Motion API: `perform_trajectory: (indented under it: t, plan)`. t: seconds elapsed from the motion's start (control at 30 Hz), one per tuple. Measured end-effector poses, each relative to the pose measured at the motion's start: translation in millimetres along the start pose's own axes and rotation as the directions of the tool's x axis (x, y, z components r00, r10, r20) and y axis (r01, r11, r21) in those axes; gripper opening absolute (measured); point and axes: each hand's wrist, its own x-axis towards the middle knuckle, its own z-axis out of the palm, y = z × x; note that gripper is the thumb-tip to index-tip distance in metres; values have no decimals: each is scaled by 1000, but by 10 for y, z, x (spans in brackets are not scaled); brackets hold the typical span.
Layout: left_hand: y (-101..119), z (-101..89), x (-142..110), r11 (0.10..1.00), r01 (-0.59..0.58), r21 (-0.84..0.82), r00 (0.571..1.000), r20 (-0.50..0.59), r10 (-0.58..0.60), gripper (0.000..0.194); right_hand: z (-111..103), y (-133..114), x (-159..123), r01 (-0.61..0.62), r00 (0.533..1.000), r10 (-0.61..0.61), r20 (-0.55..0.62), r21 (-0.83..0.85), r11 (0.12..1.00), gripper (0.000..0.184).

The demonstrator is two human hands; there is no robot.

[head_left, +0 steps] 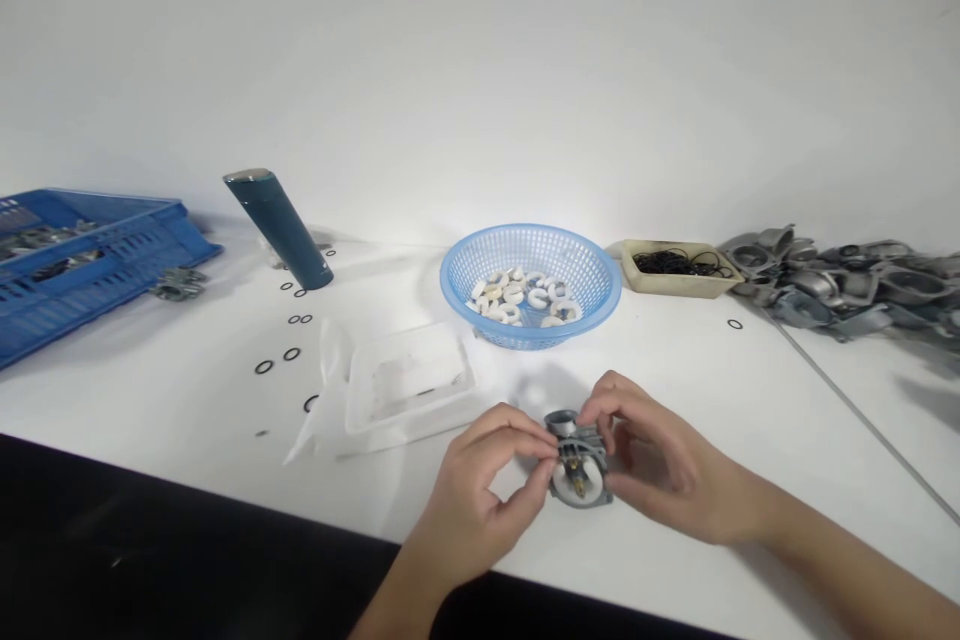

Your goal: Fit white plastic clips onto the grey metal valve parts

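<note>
Both my hands hold one small grey metal carburetor body just above the white table, near its front edge. My left hand pinches the part's left side with thumb and fingers curled. My right hand grips the right side, its fingertips on the top of the part. A brass-coloured piece shows in the middle of the part. Behind my hands stands a light blue round basket with several white ring-shaped pieces in it.
A beige tray of black O-rings and a heap of grey metal castings lie at the right. A white tray on plastic film, loose O-rings, a teal tube and a blue crate are at the left.
</note>
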Motion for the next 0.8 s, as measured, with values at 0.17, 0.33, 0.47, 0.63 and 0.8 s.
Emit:
perform_trajectory:
  t: [0.17,0.33,0.47,0.63,0.8]
  plan:
    - [2,-11,-4,1000,30,6,999,-21,-30,23,-16,-38,-40,-11,998,17,66,-92,996,84]
    - [-9,-2,-4,999,36,-16,999,-6,-37,19,21,-10,-21,9,998,2,56,-201,980,111]
    - [-27,-12,-9,999,38,-19,999,13,-38,14,93,80,5,42,998,-26,61,-293,955,113]
    - [-41,-19,-13,999,46,-12,998,32,-45,7,182,128,57,92,996,-90,25,-399,912,99]
    - [-38,-17,-20,998,61,-12,997,39,-60,6,196,133,88,123,992,-129,15,-428,896,93]
